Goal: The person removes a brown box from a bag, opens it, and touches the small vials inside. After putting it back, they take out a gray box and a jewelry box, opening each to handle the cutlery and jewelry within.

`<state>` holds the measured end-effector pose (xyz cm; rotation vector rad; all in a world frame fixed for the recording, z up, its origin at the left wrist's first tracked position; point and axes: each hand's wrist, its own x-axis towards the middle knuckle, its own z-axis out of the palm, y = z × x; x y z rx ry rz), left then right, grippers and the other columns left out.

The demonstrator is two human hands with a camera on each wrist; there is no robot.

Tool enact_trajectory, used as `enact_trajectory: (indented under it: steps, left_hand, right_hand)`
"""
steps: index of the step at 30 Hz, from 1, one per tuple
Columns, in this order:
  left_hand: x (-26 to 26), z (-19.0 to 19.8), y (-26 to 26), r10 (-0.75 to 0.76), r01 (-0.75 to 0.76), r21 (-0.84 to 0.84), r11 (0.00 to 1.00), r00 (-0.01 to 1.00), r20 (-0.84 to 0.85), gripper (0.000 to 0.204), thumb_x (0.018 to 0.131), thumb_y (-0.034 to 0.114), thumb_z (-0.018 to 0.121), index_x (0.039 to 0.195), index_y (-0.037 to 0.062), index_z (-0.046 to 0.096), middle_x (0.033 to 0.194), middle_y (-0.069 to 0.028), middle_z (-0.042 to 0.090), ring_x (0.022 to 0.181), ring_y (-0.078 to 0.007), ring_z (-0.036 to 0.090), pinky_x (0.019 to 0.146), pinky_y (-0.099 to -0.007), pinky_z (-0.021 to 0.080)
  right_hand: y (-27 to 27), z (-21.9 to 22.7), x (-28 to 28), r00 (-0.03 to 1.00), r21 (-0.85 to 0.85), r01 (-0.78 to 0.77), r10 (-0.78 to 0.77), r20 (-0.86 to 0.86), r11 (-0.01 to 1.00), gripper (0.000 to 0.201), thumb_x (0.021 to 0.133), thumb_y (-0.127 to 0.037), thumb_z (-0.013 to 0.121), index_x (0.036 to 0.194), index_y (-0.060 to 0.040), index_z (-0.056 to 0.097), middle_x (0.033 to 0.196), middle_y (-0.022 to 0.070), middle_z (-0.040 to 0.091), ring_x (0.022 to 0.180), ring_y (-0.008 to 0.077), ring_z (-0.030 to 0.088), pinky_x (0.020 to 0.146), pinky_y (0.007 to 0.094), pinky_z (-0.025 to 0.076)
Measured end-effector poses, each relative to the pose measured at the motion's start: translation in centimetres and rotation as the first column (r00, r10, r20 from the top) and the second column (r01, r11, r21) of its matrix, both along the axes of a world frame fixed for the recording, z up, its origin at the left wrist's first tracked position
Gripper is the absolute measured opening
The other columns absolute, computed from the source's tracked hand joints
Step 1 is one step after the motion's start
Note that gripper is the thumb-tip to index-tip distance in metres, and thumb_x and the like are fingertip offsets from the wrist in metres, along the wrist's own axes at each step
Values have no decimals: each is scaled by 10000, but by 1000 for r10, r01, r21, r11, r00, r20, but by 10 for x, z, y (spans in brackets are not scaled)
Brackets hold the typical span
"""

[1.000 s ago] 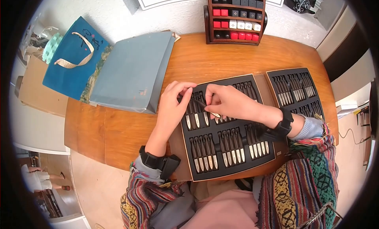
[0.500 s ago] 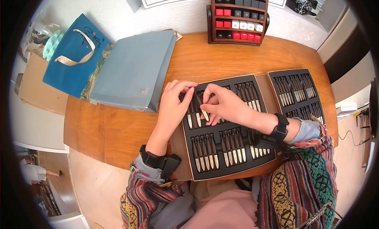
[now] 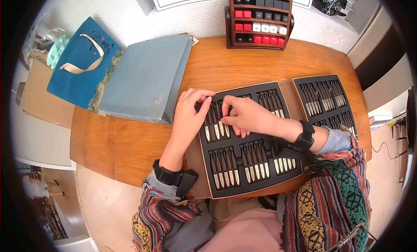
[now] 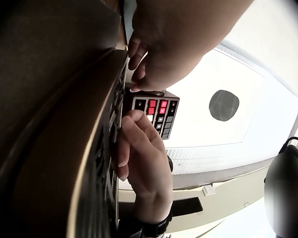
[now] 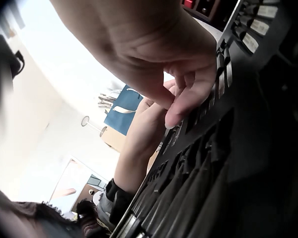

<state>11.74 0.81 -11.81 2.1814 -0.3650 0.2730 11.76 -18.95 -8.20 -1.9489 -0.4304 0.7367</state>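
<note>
Wooden table (image 3: 243, 63), mid-frame: black slotted tray (image 3: 254, 186), right hand (image 3: 247, 116) pinching ivory-tipped dark stick (image 3: 222, 126) lying near-to-far; left hand (image 3: 189, 115) steadies tray's left edge, fingers curled

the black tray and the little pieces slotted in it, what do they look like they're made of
The black tray looks like matte moulded plastic or foam with a tan, card-like rim; its dull surface leaves this open. The slotted pieces have dark handles and pale shiny tips, perhaps metal or bone. The table looks like varnished wood with visible grain.
</note>
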Motion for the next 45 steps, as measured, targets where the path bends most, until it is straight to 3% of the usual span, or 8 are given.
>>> enact_trajectory:
  steps: [2,4,5,12,15,21,33,45]
  left_hand:
    - [0,0,0,-1,1,0,1000,1000,4,136,870,80,636,991,65,697,795,-72,567,819,-232,554,759,-347,447]
    - [0,-1,1,-3,3,15,1000,1000,15,140,879,76,636,1001,62,702,797,-60,567,811,-206,549,742,-324,448]
    - [0,-1,1,-5,5,28,1000,1000,25,145,887,71,635,1012,59,707,799,-49,568,802,-181,545,726,-302,450]
    - [-1,1,0,2,-1,11,1000,999,-39,141,865,89,652,996,72,703,830,-62,576,866,-232,552,781,-337,452]
    - [-4,2,-1,6,-12,73,997,997,75,167,848,129,689,1010,91,709,950,-58,586,963,-243,540,846,-340,449]
    - [-2,-8,1,-67,63,133,989,997,26,299,824,127,721,1118,102,681,1128,-78,573,1120,-254,507,1002,-356,393]
    - [-1,-15,0,-88,93,82,992,994,-66,379,814,199,736,1182,174,648,1127,-58,576,1129,-275,501,982,-409,364]
    - [-4,-7,-10,-30,49,125,991,989,-148,416,784,8,708,1165,169,665,1116,-66,556,1150,-263,489,1029,-386,368]
  right_hand:
    - [-3,-3,-6,955,-67,-52,69,289,996,145,890,-107,621,963,-13,539,642,142,648,560,249,670,508,363,528]
    - [-6,-8,-13,733,-172,-84,178,657,981,162,869,-107,626,996,-27,565,655,169,648,588,289,672,548,400,533]
    - [-8,-7,-18,698,-291,-46,239,675,956,248,854,-112,614,1096,-55,618,676,188,650,632,332,668,590,436,539]
    - [-17,-15,-25,562,-446,-118,430,706,887,388,880,-165,615,1267,-151,622,576,106,595,528,302,623,521,415,509]
    - [-19,-13,-25,554,-458,-129,447,703,880,405,875,-157,612,1280,-155,616,569,103,586,508,297,611,504,408,501]
    - [-22,-8,-23,579,-418,-139,416,701,898,391,853,-145,587,1240,-144,644,618,123,637,567,296,652,539,418,520]
    - [-24,-11,-21,530,-413,-116,408,744,903,389,874,-139,595,1261,-121,623,572,104,595,486,295,609,477,398,495]
    - [-20,-14,-19,546,-472,-173,483,684,864,493,837,-108,601,1328,-97,565,531,100,568,474,284,608,455,392,471]
